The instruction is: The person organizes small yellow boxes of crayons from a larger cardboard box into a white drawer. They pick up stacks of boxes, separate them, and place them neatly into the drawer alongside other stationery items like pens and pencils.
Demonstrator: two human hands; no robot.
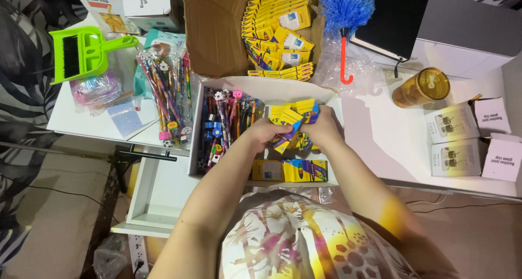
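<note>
White desk (391,143) carries a tray (198,126) — I see both hands (293,128) closed on small yellow boxes (291,116), light, stiff card; grip flat faces, pencils (223,121) at nine o'clock.

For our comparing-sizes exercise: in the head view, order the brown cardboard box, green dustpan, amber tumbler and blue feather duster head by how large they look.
1. Brown cardboard box
2. Green dustpan
3. Blue feather duster head, partly cut off by the frame edge, so unsure against the dustpan
4. Amber tumbler

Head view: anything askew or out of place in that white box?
Yes. The small yellow boxes under both hands sit jumbled and tilted, unlike the flat row along the near edge of the white box. No visible damage.
</note>
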